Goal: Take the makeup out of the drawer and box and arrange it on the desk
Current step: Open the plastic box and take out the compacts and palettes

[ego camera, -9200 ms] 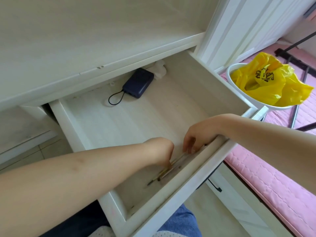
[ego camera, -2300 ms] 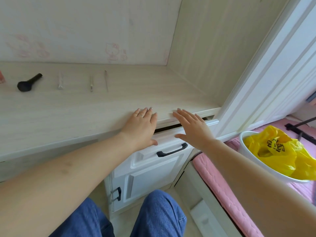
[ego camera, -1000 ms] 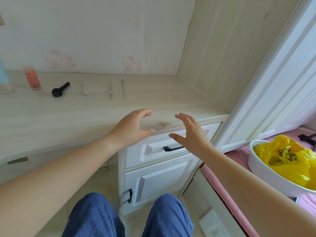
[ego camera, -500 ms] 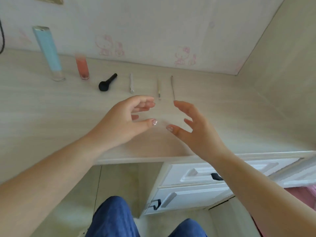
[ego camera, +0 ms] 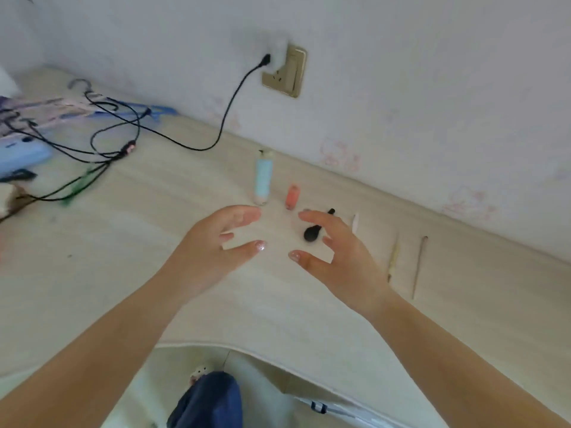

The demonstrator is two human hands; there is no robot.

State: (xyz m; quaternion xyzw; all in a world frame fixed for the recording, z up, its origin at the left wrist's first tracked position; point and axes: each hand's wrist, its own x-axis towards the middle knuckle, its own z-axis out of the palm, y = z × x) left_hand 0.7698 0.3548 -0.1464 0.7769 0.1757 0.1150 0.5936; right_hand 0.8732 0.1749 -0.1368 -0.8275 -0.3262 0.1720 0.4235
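Makeup lies in a row along the back of the pale wooden desk [ego camera: 278, 310]: a light blue tube [ego camera: 263, 178], a small pink bottle [ego camera: 292, 196], a black brush [ego camera: 314, 230], a small white stick [ego camera: 355, 223], a cream pencil [ego camera: 393, 257] and a thin stick [ego camera: 419, 267]. My left hand [ego camera: 213, 248] and my right hand [ego camera: 336, 257] hover above the desk in front of the row, palms facing each other. Both hold nothing, fingers loosely spread. My right fingers partly cover the black brush. The drawer is out of view.
Black cables [ego camera: 117, 140] run from a wall socket [ego camera: 285, 72] across the desk's left part. A light blue object [ego camera: 21, 154] and papers lie at the far left. My blue-trousered knee [ego camera: 210, 400] shows below the desk edge. A cabinet handle [ego camera: 318, 407] peeks out at the bottom.
The drawer was pushed shut, then my view swung left along the desk. Both hands lifted off the drawer front and now float over the desk near the makeup row.
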